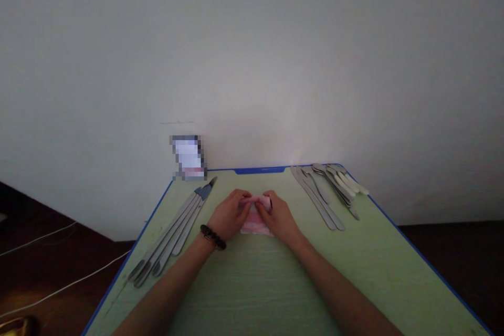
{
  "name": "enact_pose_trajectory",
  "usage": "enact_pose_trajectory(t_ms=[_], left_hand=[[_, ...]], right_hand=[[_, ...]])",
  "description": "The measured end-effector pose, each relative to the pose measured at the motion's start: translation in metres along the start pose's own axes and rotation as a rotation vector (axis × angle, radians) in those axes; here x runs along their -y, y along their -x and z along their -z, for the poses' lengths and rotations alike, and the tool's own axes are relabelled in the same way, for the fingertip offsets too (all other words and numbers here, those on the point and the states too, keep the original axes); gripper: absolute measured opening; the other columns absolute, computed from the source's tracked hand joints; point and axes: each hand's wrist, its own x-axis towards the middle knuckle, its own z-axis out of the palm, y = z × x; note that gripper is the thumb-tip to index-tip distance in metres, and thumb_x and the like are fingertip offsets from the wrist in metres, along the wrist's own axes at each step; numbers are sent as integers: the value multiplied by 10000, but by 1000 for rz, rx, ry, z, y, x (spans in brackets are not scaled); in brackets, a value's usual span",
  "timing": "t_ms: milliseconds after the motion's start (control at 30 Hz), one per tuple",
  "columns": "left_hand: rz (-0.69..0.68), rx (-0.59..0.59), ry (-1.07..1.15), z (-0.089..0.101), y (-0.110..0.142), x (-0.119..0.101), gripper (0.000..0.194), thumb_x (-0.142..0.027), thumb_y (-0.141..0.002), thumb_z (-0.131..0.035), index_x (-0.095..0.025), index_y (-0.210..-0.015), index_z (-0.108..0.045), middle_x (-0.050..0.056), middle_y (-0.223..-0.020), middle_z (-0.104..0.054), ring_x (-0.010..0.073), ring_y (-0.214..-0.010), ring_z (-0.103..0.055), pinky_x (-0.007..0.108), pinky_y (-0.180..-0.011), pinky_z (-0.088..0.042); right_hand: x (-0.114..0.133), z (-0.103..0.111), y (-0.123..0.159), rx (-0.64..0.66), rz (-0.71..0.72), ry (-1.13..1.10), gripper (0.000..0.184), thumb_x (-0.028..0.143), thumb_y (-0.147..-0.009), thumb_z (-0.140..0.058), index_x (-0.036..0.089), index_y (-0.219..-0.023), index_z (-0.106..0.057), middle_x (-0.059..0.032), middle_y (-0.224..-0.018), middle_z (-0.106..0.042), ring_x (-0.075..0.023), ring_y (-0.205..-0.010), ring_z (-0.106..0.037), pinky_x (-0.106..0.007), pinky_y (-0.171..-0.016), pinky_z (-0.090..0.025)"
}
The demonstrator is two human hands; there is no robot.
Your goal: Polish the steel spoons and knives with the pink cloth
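Observation:
A pink and white cloth (255, 224) lies at the middle of the green table, its far edge bunched up between my two hands. My left hand (231, 214), with a dark beaded bracelet at the wrist, pinches the cloth's left side. On the other side, my right hand (279, 216) grips the right part of the same edge, thumb pressed on top. Both thumbs point inward, close together. Whether something is wrapped inside the cloth cannot be made out.
Several long metal knives (177, 236) lie along the table's left side. At the right rest table knives (317, 199), spoons (334, 186) and white-handled cutlery (348, 184). A blurred phone (189, 156) leans on the wall (252, 63) behind the blue-edged table (252, 294).

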Motion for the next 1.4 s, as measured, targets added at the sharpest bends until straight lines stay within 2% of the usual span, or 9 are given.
enact_pose_trajectory(t_ms=[133, 267, 467, 600, 833, 967, 1067, 1233, 1400], left_hand=[[174, -12, -257, 18, 6, 13, 328, -196, -798, -445, -97, -1097, -535, 216, -1255, -501, 332, -1201, -413, 486, -982, -292], [327, 15, -448, 20, 13, 20, 357, -261, -722, -556, -67, -1021, -578, 276, -1217, -515, 442, -1210, -358, 565, -942, -267], [372, 93, -572, 13, 8, 13, 423, -282, -786, -486, 44, -1041, -573, 379, -1155, -500, 455, -1076, -484, 524, -846, -352], [306, 142, -581, 10, 8, 6, 430, -294, -803, -484, 19, -1086, -569, 348, -1198, -493, 435, -1115, -462, 513, -877, -343], [160, 218, -499, 8, 10, 4, 415, -175, -830, -427, -90, -1230, -500, 215, -1331, -447, 353, -1209, -402, 463, -920, -366], [175, 324, -468, 27, 7, 6, 512, -218, -815, -465, -81, -1305, -408, 180, -1398, -372, 342, -1244, -362, 461, -971, -343], [223, 398, -495, 45, 4, 7, 494, -270, -835, -453, -69, -1284, -422, 166, -1320, -470, 300, -1182, -442, 407, -957, -376], [294, 447, -581, 47, 2, 7, 382, -255, -880, -394, -94, -1206, -508, 154, -1276, -501, 272, -1125, -492, 370, -893, -437], [311, 430, -633, 21, 7, 1, 443, -159, -872, -370, -71, -1306, -395, 208, -1388, -345, 336, -1219, -374, 458, -843, -466]], right_hand=[[4, -1, 1, 7, -9, 36, 158, 284, -812, -465, 165, -890, -531, -38, -748, -622, -153, -664, -559, -245, -595, -390], [3, 1, 4, 39, -24, 62, 194, 318, -816, -459, 165, -906, -538, -36, -730, -621, -153, -638, -554, -243, -575, -378], [6, 1, 3, 94, -36, 79, 199, 340, -816, -458, 172, -888, -539, -43, -755, -625, -165, -674, -565, -260, -612, -389], [8, 2, 1, 73, -61, 45, 190, 340, -801, -476, 177, -879, -534, -29, -732, -611, -165, -666, -560, -269, -620, -394], [5, 12, -3, -149, -326, -373, 226, 425, -788, -489, 212, -728, -439, 63, -512, -455, -114, -430, -429, -227, -413, -334], [2, 14, -5, -193, -418, -618, 256, 420, -741, -582, 209, -709, -439, 85, -473, -420, -88, -364, -369, -207, -337, -289], [-4, 14, -10, -244, -431, -900, 235, 317, -666, -691, 181, -719, -507, 57, -556, -525, -83, -472, -479, -185, -428, -396], [-10, 20, -13, 42, -597, -1448, 134, 205, -740, -601, 137, -853, -624, -44, -764, -691, -121, -608, -630, -195, -505, -497], [-8, 23, -11, 121, -615, -1578, 207, 156, -806, -496, 151, -969, -624, -51, -887, -712, -120, -683, -672, -165, -490, -518]])
